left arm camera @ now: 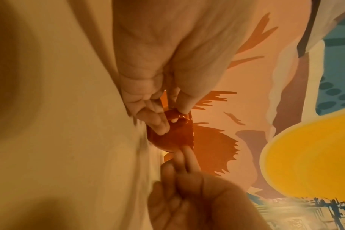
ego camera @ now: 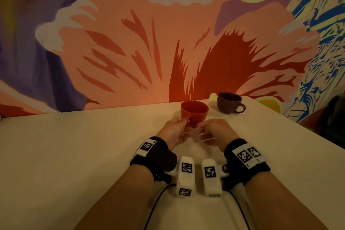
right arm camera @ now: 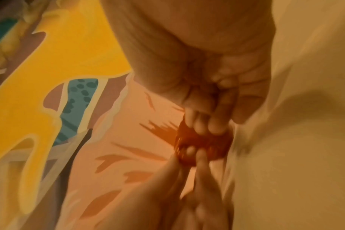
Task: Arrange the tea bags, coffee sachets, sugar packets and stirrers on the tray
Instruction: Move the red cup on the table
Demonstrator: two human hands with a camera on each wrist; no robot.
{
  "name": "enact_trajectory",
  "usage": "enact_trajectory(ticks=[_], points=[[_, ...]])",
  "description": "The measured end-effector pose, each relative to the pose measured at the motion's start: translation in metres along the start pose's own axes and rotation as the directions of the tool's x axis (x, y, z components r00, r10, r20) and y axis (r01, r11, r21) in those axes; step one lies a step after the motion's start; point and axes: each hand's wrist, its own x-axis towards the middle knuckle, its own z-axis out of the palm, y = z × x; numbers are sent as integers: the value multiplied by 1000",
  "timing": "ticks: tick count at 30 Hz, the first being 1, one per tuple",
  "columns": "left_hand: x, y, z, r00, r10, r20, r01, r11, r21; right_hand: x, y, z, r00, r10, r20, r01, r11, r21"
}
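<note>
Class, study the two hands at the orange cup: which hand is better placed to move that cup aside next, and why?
Probably the left hand: it pinches the handle of the orange cup. The right hand only touches the cup's side with its fingers.

Red cup [ego camera: 194, 113] and brown cup [ego camera: 229, 102] block table's [ego camera: 74, 145] far edge, right; left side open.

Both forearms reach forward side by side, wrists close, each wearing a black band. Left hand [ego camera: 172, 132] fingers curled, pinching. Right hand [ego camera: 217, 131] fingers extended forward, loosely bent.
</note>
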Motion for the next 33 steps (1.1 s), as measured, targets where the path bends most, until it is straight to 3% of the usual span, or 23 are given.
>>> enact_trajectory(ticks=[2,4,6,9,20,23,29,33], points=[[2,0,-1,1000,-2,13,2,1000,-2,21,-2,-23,961,86,-265,-35,981,190],[4,1,-1,1000,-9,22,9,1000,-24,45,-5,-43,899,120,-420,3,960,280],[7,1,-2,1000,-18,21,19,999,-42,63,-8,-56,868,107,-485,36,960,276],[11,0,-3,1000,-26,-10,26,997,-71,88,-9,-70,846,54,-531,-8,996,90],[5,6,-4,997,-78,-25,75,992,-101,143,-6,-103,861,64,-505,-154,978,-139],[-2,11,-12,996,-64,-56,61,996,-59,136,-15,-96,899,83,-430,-178,966,-185],[-32,30,-65,981,13,-196,-6,999,36,109,-31,-44,941,266,-210,-239,960,144],[-68,42,-116,945,99,-313,-77,994,83,89,-40,12,981,192,-26,-187,974,131]])
